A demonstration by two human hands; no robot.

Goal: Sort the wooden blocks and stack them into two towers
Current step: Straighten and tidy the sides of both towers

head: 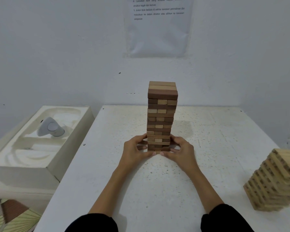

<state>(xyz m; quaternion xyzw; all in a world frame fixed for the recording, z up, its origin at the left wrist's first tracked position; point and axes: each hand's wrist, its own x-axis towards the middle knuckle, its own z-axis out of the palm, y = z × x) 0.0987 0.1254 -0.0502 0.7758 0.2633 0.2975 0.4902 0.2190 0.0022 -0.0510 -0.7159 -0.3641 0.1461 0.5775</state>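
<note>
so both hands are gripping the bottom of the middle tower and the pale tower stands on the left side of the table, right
Not quite. The head view shows the pale tower on the right side of the table, not the left. The rest holds: the left hand and the right hand grip the bottom of the middle tower.

The mixed tower (161,114) blocks the middle of the table (216,139), with the left hand (136,149) and right hand (181,151) gripping its base. Bare surface lies open on either side; a pale tower (274,180) crowds the near right edge.
</note>
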